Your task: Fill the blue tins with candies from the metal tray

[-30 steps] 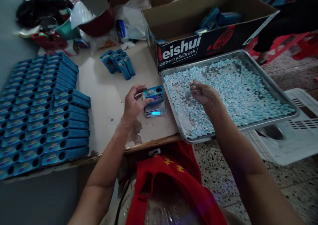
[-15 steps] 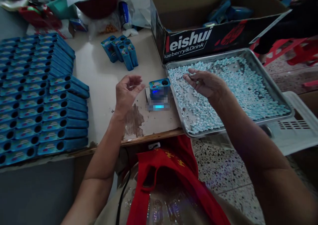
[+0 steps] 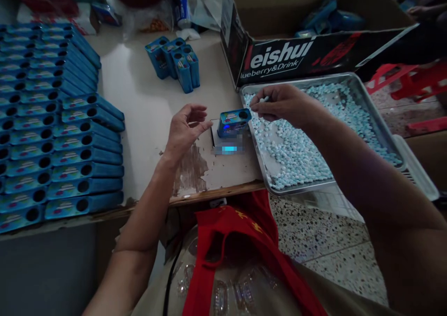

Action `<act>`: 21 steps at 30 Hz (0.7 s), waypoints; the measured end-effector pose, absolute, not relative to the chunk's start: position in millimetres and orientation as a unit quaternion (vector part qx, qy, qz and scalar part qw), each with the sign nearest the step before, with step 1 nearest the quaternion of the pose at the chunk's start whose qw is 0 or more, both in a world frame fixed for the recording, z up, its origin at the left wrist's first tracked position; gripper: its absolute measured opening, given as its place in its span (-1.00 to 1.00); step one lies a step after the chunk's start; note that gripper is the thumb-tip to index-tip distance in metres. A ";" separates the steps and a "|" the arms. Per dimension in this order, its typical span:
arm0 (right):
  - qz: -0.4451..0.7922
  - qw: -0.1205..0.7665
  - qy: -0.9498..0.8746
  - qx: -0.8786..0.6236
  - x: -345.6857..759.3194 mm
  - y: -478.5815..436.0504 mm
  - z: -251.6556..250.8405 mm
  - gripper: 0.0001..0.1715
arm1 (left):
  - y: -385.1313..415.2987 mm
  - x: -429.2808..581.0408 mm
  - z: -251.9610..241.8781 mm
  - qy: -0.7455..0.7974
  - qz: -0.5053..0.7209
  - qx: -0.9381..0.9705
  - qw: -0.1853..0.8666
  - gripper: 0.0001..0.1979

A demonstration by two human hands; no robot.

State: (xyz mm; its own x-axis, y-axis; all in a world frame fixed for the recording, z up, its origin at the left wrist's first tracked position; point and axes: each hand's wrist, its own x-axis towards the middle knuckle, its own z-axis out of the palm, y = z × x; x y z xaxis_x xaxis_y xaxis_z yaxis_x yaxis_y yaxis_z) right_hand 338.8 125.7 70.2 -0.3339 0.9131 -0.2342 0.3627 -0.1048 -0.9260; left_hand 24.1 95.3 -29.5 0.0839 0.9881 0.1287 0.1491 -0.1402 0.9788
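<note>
A blue box with a round hole in its top stands on a small scale with a lit display. Just left of it my left hand hovers with fingers curled and apart, holding nothing. My right hand is over the left edge of a metal tray, near the box's right end. Its fingers are pinched, with small pale-blue tablets showing between them. Many loose pale-blue tablets cover much of the tray.
Rows of blue boxes fill the table's left side. Several more blue boxes stand farther back. A black cardboard box is behind the tray, and a blue tube lies near the back. A red stool is at right.
My right hand has moved left, closer to the blue box, and its fingers have turned downward. My left hand stays beside the scale. The whole view has shifted slightly.
</note>
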 end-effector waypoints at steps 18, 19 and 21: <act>0.278 0.154 -0.811 -0.492 308.5 140.6 86.1 -0.67 | 99.5 22.7 -27.5 0.491 0.420 0.596 0.477 -0.41; 0.279 0.167 -0.807 -0.492 306.2 139.8 86.3 -0.69 | 99.5 22.9 -26.0 0.490 0.420 0.596 0.477 -0.41; 0.281 0.194 -0.798 -0.497 307.0 137.9 85.8 -0.74 | 99.6 22.3 -22.9 0.490 0.419 0.595 0.479 -0.40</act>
